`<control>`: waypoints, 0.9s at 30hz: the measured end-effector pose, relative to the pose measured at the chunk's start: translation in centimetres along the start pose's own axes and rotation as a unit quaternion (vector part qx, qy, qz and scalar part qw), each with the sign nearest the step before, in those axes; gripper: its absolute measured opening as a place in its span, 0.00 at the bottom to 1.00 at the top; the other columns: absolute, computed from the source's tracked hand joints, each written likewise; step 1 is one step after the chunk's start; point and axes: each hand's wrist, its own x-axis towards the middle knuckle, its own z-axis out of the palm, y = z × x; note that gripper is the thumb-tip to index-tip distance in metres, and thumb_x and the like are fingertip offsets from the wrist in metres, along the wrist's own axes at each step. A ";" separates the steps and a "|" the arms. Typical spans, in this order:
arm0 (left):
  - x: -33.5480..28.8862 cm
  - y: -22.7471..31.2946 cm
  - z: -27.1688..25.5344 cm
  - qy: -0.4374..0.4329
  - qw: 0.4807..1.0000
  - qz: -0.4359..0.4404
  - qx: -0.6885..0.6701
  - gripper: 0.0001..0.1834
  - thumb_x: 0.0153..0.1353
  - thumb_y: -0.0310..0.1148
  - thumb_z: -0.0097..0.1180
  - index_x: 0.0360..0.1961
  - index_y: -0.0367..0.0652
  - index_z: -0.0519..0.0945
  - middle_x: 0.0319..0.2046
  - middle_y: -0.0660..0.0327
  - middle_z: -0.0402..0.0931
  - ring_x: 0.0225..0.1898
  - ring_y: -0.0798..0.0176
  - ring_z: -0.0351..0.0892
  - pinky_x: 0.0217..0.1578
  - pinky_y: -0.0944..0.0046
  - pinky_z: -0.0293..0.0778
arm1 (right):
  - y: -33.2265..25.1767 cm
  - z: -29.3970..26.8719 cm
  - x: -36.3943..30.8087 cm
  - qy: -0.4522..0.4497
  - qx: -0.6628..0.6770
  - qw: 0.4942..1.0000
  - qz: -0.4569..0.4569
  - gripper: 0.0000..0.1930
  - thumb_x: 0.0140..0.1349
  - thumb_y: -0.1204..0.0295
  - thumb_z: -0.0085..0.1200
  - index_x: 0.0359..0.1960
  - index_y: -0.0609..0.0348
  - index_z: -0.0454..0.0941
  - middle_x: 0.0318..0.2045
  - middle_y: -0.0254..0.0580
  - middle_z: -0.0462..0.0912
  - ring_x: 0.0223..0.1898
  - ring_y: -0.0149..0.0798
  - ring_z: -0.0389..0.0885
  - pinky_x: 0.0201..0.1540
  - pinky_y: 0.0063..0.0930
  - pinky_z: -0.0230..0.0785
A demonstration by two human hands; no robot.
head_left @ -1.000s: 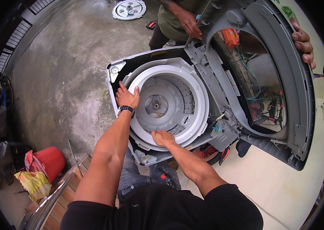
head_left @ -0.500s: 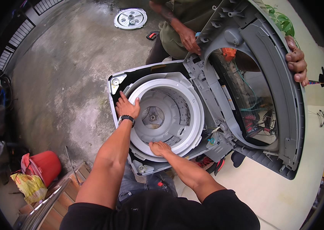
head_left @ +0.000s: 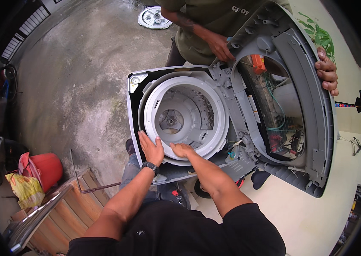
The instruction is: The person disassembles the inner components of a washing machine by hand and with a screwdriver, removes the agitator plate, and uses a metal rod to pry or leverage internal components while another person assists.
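Note:
An opened top-load washing machine stands before me, its grey drum ring facing up around a deep inner drum. My left hand lies with fingers stretched out along the ring's near-left edge. Beside it, my right hand is curled over the ring's near rim, with some fingertips hidden. The grey top cover is tipped up on the right, its round opening showing a clear window. A co-worker's hand grips its outer edge; their other hand touches its far inner corner.
A round metal-looking disc lies on the concrete floor beyond the machine. At lower left are a red bucket, a yellow bag and a ribbed panel. A plant stands behind the cover.
My left hand has slid from the ring's left side toward its near edge, closer to my right hand. The view has shifted slightly. The co-worker still holds the cover.

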 end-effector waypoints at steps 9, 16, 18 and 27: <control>-1.1 -2.8 2.6 0.062 0.742 -0.575 -0.339 0.53 0.69 0.72 0.32 0.71 0.29 0.65 0.73 0.47 0.64 0.72 0.43 0.64 0.71 0.49 0.58 | -2.1 -7.8 0.2 -0.001 -0.060 0.998 -0.009 0.46 0.68 0.53 0.49 0.80 0.57 0.40 0.68 0.66 0.70 0.71 0.59 0.69 0.74 0.46 0.57; -0.2 -2.9 4.4 0.119 0.762 -0.577 -0.270 0.49 0.71 0.66 0.30 0.61 0.23 0.75 0.61 0.40 0.77 0.62 0.39 0.77 0.64 0.50 0.67 | -1.6 -21.0 0.9 0.095 0.077 0.992 0.043 0.38 0.73 0.56 0.40 0.80 0.56 0.45 0.38 0.47 0.89 0.35 0.43 0.89 0.51 0.40 0.78; -0.4 -2.7 5.1 0.124 0.761 -0.570 -0.285 0.49 0.71 0.66 0.31 0.60 0.23 0.76 0.61 0.40 0.77 0.62 0.39 0.77 0.64 0.50 0.67 | -0.4 -12.2 2.7 0.009 0.071 0.997 0.002 0.34 0.76 0.48 0.35 0.74 0.59 0.64 0.49 0.55 0.87 0.53 0.50 0.85 0.63 0.43 0.71; -1.2 -1.8 5.3 0.173 0.729 -0.564 -0.347 0.46 0.70 0.62 0.34 0.59 0.23 0.77 0.59 0.42 0.79 0.59 0.42 0.78 0.61 0.51 0.69 | -1.8 0.1 -1.6 0.012 0.017 1.000 0.019 0.38 0.75 0.45 0.21 0.65 0.56 0.77 0.65 0.56 0.76 0.68 0.59 0.71 0.72 0.51 0.59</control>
